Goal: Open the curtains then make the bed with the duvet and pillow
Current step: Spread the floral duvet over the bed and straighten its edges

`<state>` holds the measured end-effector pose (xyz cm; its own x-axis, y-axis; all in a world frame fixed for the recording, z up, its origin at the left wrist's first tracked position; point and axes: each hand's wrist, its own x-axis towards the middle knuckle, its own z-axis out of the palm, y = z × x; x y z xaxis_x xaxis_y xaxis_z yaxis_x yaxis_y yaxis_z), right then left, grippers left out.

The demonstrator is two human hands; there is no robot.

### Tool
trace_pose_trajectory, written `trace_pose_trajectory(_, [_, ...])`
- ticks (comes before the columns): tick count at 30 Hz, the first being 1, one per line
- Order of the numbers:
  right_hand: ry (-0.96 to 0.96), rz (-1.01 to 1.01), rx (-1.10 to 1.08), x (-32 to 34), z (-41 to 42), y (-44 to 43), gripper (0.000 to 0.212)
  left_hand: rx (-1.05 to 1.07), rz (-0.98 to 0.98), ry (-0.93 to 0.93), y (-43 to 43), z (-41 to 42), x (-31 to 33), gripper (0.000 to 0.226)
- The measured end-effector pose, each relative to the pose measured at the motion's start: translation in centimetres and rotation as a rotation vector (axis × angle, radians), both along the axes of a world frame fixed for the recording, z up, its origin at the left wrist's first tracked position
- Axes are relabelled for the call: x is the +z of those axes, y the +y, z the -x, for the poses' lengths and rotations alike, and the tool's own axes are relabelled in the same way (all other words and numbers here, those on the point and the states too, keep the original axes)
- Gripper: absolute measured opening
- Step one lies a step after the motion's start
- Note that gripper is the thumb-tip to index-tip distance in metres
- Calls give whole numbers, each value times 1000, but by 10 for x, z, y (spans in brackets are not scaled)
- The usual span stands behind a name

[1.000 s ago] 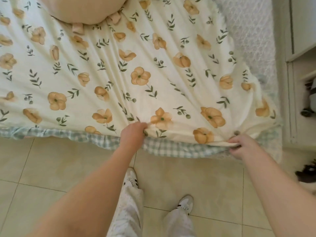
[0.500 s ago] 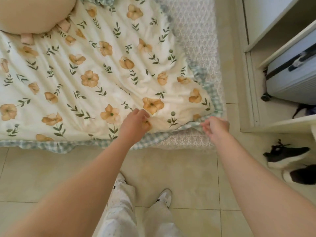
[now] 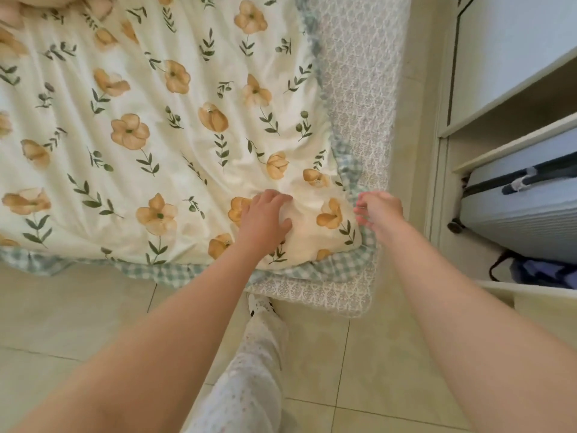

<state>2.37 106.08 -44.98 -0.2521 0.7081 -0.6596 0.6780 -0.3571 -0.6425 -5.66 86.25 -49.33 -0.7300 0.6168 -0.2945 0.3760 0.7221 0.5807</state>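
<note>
A cream duvet [image 3: 162, 126] with orange flowers and a green gingham border lies spread over the bed. Its near right corner sits on the patterned mattress cover [image 3: 359, 98]. My left hand [image 3: 265, 217] lies flat on the duvet near that corner, fingers spread. My right hand [image 3: 376, 209] pinches the gingham edge of the duvet at the corner's right side. A peach pillow [image 3: 9, 17] shows only as a sliver at the top left edge.
Beige floor tiles [image 3: 78, 314] lie in front of the bed. A white wardrobe [image 3: 512, 57] stands open on the right, holding a light blue suitcase [image 3: 524, 214] and a dark bag [image 3: 543, 273]. My leg in spotted trousers [image 3: 249, 385] and a shoe stand by the bed corner.
The view has shifted toward the bed's right corner. My left hand let go of the duvet edge and now rests flat on top. The right hand keeps its pinch on the edge.
</note>
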Motion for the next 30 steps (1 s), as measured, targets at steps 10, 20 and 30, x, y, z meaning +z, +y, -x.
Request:
trace_pose_trajectory(10, [-124, 70, 367, -15, 64, 33, 53, 234, 47, -72, 9, -11, -19, 45])
trace_pose_trajectory(20, [-275, 261, 674, -48, 74, 39, 106, 779, -19, 29, 28, -68, -23, 54])
trace_pose_trajectory(30, [-140, 136, 913, -54, 30, 56, 31, 2021, -636, -796, 92, -136, -15, 90])
